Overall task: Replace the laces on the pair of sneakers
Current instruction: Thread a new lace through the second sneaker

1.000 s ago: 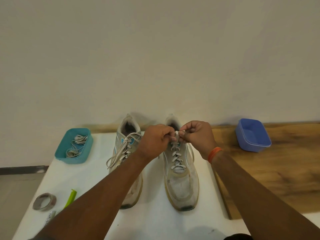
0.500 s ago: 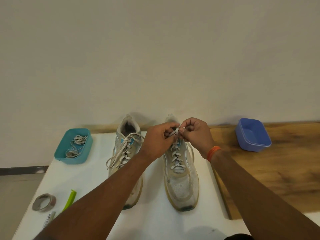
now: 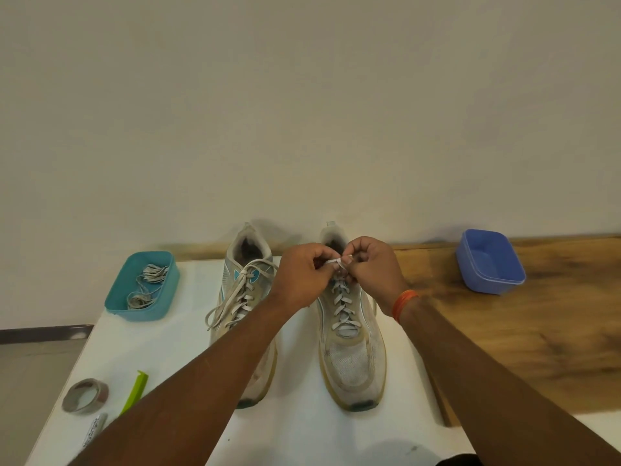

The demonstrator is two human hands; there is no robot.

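Observation:
Two worn white sneakers stand side by side on the white table [image 3: 168, 351], toes toward me. The right sneaker [image 3: 353, 351] is laced up its front; my left hand [image 3: 302, 277] and my right hand [image 3: 373, 267] meet over its tongue and pinch the white lace ends [image 3: 334, 262] between fingertips. The left sneaker [image 3: 245, 287] has its lace [image 3: 232, 301] threaded, with loose ends trailing over its left side. My left forearm crosses over its toe.
A teal box [image 3: 168, 287] with old laces [image 3: 148, 284] sits at the table's back left. A tape roll [image 3: 85, 395], a green clip [image 3: 136, 390] and a marker [image 3: 95, 428] lie front left. A blue box [image 3: 487, 262] stands on the wooden board [image 3: 537, 331] to the right.
Both hands have stayed over the right sneaker's tongue and risen slightly toward the collar. The fingers have reworked the lace ends between them. Nothing else has moved.

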